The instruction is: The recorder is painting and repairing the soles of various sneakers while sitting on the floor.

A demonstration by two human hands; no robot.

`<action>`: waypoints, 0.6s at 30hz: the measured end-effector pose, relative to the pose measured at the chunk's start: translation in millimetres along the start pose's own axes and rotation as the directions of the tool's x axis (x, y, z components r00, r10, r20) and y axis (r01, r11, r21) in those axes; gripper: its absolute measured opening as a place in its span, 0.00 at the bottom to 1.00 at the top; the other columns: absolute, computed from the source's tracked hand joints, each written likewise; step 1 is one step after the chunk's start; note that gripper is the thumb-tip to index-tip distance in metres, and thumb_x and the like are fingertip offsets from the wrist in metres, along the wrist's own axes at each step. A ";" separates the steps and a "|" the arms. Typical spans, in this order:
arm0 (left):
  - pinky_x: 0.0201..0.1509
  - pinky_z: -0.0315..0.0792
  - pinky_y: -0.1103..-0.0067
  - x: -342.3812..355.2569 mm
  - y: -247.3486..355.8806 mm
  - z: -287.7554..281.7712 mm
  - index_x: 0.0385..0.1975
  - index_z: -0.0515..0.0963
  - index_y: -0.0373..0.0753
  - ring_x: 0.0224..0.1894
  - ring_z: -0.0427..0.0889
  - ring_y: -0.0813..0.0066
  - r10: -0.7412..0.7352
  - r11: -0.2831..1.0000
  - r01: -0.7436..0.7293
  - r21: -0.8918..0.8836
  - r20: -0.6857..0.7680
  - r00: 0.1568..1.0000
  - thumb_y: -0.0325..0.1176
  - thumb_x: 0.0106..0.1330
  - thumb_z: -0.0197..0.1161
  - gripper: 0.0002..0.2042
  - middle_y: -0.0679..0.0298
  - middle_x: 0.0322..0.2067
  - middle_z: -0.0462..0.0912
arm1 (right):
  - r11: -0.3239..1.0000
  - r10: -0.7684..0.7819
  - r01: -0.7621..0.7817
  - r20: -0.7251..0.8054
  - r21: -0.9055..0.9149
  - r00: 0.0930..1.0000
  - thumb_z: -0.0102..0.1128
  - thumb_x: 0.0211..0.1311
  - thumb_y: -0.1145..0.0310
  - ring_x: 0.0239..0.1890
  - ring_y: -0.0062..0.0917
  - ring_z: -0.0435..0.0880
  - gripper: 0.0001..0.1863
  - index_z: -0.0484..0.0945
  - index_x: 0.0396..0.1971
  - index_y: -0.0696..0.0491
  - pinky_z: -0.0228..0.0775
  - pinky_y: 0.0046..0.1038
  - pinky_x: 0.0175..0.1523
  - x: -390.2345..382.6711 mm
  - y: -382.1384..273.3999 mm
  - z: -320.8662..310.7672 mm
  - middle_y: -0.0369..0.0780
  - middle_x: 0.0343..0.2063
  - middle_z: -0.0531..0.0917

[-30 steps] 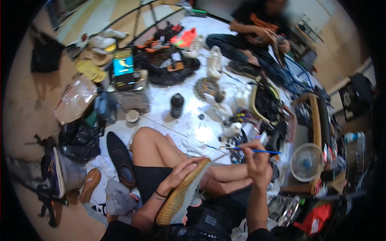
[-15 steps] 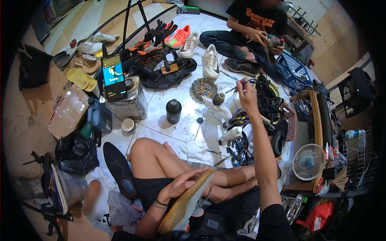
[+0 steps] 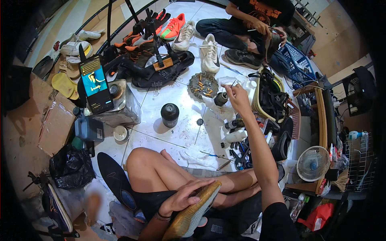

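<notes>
My left hand [image 3: 185, 199] grips a shoe [image 3: 193, 215] over my lap, fingers laid along its side. Its yellowish-brown sole faces up and shows a grey section. Ahead, my right hand [image 3: 239, 99] is reached out with its fingers pinched on a thin stick-like tool [image 3: 233, 83], whose kind is hard to make out. Close to those fingertips stands a small dark bottle [image 3: 220, 99]. An ashtray [image 3: 203, 85] full of cigarette butts sits just left of it. One thin brush [image 3: 235, 70] lies on the tiles beyond.
A dark bottle [image 3: 169, 115] stands mid-floor, beside a small cap [image 3: 200, 121]. A phone [image 3: 95, 85] rests on a metal can [image 3: 128, 106] at left. Pliers [image 3: 241, 154] and a white bottle [image 3: 236, 136] lie under my right forearm. A co-worker [image 3: 257, 24] handles another shoe at the back.
My right hand has come down and a little left with the thin tool, nearer the small dark bottle. The shoe in my left hand has shifted slightly right and down in the view.
</notes>
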State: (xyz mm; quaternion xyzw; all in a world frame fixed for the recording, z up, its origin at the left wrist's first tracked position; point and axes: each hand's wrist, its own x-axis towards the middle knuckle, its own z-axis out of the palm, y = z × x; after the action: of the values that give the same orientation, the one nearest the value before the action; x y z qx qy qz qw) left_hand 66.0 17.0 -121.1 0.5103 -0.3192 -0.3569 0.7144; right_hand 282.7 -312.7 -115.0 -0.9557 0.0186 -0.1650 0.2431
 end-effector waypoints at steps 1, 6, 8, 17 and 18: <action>0.72 0.54 0.66 0.9 0.3 -1.2 0.65 0.62 0.27 0.69 0.63 0.53 0.030 0.999 -0.030 0.037 -0.008 1.000 0.66 0.65 0.46 0.44 0.45 0.65 0.65 | 1.000 -0.025 0.025 0.010 0.010 1.000 0.53 0.70 0.57 0.25 0.41 0.74 0.19 0.85 0.37 0.58 0.65 0.38 0.34 -1.1 0.2 1.1 0.47 0.19 0.72; 0.71 0.52 0.64 1.6 1.6 -6.1 0.65 0.62 0.29 0.68 0.63 0.51 0.055 0.998 -0.055 0.022 0.002 0.998 0.55 0.65 0.49 0.37 0.46 0.66 0.65 | 0.991 0.068 -0.062 -0.046 0.115 0.997 0.51 0.71 0.55 0.22 0.34 0.72 0.21 0.85 0.37 0.57 0.64 0.34 0.32 -1.2 -0.8 -13.7 0.44 0.20 0.77; 0.71 0.53 0.63 1.4 2.0 -7.7 0.65 0.62 0.29 0.68 0.64 0.51 0.054 0.998 -0.054 0.025 0.004 0.999 0.55 0.64 0.50 0.37 0.46 0.66 0.65 | 0.970 0.100 -0.075 -0.096 0.233 0.990 0.50 0.73 0.55 0.21 0.27 0.70 0.21 0.85 0.37 0.57 0.62 0.30 0.30 -3.4 1.2 -29.5 0.42 0.21 0.79; 0.71 0.52 0.64 0.4 4.3 -5.2 0.66 0.62 0.29 0.67 0.64 0.50 0.048 0.997 -0.050 0.062 0.025 0.999 0.56 0.61 0.53 0.40 0.47 0.65 0.65 | 0.674 0.353 -0.268 0.019 0.689 0.936 0.45 0.76 0.55 0.16 0.07 0.62 0.23 0.82 0.35 0.60 0.52 0.14 0.20 -23.4 25.1 -49.7 0.36 0.24 0.84; 0.71 0.53 0.64 0.3 4.7 -5.1 0.66 0.62 0.29 0.67 0.64 0.50 0.044 0.997 -0.046 0.064 0.024 0.999 0.56 0.61 0.53 0.40 0.47 0.65 0.65 | 0.672 0.350 -0.267 0.022 0.691 0.937 0.46 0.76 0.56 0.16 0.07 0.63 0.23 0.82 0.35 0.59 0.52 0.14 0.20 -25.2 28.1 -48.6 0.36 0.24 0.85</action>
State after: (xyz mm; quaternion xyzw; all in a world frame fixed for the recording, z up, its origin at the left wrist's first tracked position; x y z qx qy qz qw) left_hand 71.3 20.4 -118.0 0.5218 -0.3498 -0.3359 0.7018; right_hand 244.3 -356.8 -95.8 -0.7703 0.1314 -0.1700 0.6003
